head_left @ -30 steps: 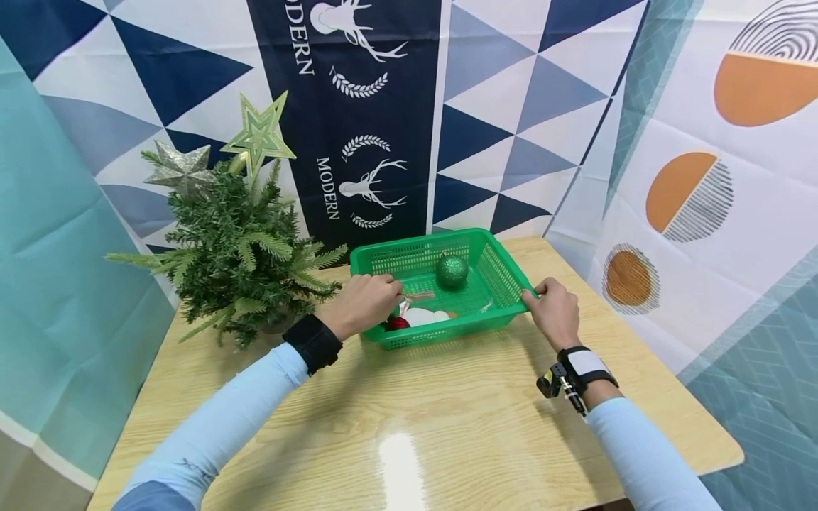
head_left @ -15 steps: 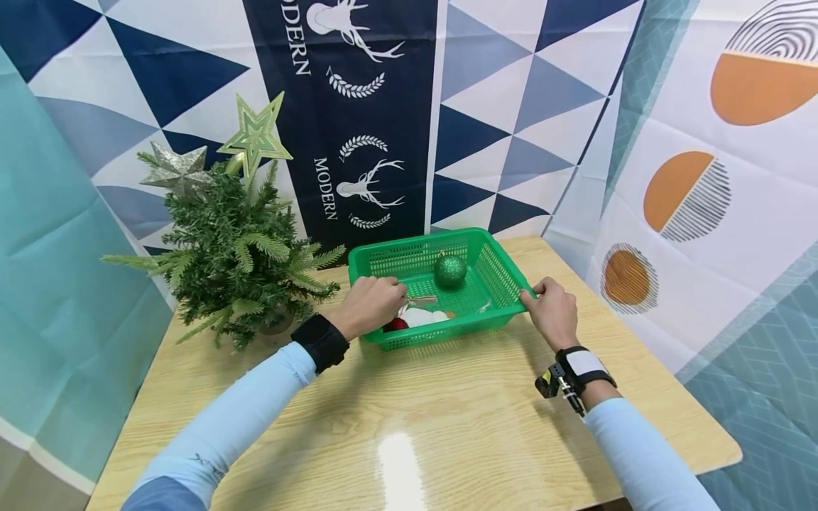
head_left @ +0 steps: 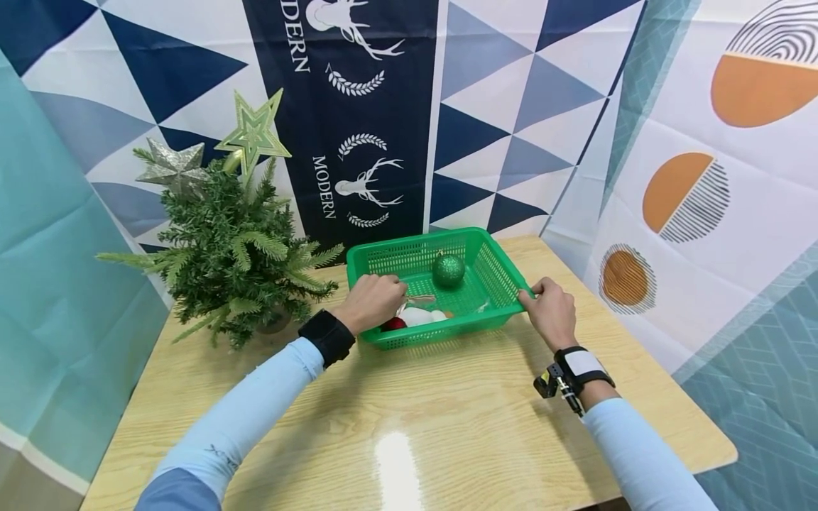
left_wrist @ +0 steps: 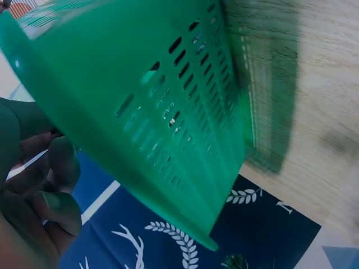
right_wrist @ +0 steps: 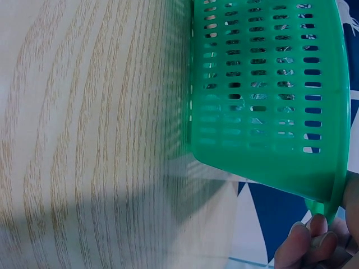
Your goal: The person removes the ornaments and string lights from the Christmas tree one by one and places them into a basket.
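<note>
A green plastic basket [head_left: 409,341] with slotted walls stands on the table. My right hand [head_left: 551,309] grips its right front corner, thumb on the rim and fingers curled beneath, as the right wrist view shows. My left hand [head_left: 371,301] is over the basket's left part, fingers bent and pointing down inside; I cannot tell what is between its fingertips. Close by these fingers lie a red ball [head_left: 393,324], a white rounded thing [head_left: 418,316] and a thin striped ribbon [head_left: 422,299]. Farther back in the basket sits a green glittery ball ornament [head_left: 449,270].
Left of the basket stands a small artificial Christmas tree [head_left: 230,255], with a gold star [head_left: 254,135] and a silver star [head_left: 175,167] at its top. Its branches reach close to the basket's rim. Patterned cloth hangs behind the wooden table [head_left: 358,419].
My left hand has shifted slightly to the right within the basket, its forearm following. My right hand keeps its grip on the corner, and the basket stays in place.
</note>
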`<state>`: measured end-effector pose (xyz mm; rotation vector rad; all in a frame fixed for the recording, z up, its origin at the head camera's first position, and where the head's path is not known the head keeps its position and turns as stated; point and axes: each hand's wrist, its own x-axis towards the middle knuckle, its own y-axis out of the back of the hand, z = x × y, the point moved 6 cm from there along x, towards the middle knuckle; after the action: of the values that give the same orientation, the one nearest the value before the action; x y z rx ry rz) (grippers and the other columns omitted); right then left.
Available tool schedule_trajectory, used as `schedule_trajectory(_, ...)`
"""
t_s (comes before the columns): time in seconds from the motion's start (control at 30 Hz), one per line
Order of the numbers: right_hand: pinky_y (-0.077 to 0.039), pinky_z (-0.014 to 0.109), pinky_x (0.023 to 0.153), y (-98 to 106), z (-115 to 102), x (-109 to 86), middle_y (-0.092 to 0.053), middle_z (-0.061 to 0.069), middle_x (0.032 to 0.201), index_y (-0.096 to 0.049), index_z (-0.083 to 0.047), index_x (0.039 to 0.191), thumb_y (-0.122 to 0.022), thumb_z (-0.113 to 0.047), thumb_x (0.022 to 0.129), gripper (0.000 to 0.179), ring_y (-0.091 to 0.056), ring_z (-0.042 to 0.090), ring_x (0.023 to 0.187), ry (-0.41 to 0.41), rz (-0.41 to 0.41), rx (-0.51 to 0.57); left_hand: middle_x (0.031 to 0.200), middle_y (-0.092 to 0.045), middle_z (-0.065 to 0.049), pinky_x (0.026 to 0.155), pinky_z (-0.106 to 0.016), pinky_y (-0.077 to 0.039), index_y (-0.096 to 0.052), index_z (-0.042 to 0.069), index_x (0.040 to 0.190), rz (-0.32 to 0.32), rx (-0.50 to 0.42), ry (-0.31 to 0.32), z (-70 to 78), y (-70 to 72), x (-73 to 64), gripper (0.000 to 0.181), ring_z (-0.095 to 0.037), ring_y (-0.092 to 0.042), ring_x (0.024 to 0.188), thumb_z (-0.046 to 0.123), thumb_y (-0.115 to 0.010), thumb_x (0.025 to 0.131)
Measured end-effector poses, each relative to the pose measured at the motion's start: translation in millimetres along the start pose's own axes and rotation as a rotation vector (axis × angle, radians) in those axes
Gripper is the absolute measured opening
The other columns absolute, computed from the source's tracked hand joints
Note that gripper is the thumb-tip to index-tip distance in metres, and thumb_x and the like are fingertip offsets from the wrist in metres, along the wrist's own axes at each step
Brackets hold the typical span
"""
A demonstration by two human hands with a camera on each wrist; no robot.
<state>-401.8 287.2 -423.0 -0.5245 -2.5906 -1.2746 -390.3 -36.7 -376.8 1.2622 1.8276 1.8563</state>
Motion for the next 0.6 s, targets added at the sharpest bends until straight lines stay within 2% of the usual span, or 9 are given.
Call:
schedule_trajectory(0.13,-0.042,0.036,0.053,1,0,-1.2,-0.070,0.021,0.083,-0.067,0.002,0.096,-0.066,-0.022,0.098,0.025,-0.062,0.031,0.064,0.013,0.005,0.000,0.069,-0.056,-0.004,0.047,-0.026,-0.021,-0.069,0.013,0.079,0.004,-0.008,-0.010,3.0,-3.4,3.5,0.021,-0.012,-0.037,0.048,0.011,-0.067,0.100)
schedule_trajectory(0.3,-0.042,0.035,0.052,3,-1,-1.6,-0.070,0.021,0.083,-0.067,0.003,0.096,-0.067,-0.021,0.098,0.024,-0.063,0.031,0.064,0.010,0.006,0.005,0.067,-0.050,-0.002,0.048,-0.027,-0.017,-0.062,0.016,0.074,-0.029,0.038,-0.017,8.6,-8.2,9.7,0.033,-0.011,-0.027,0.049,0.007,-0.056,0.105)
schedule_trajectory(0.6,-0.041,0.033,0.051,2,-1,-1.9,-0.071,0.020,0.083,-0.066,0.001,0.094,-0.066,-0.021,0.096,0.023,-0.063,0.029,0.064,-0.014,0.006,0.001,0.067,-0.051,-0.003,0.048,-0.027,-0.020,-0.058,0.016,0.071,-0.063,0.026,-0.012,11.7,-17.1,17.6,0.037,-0.012,-0.028,0.050,0.003,-0.051,0.105)
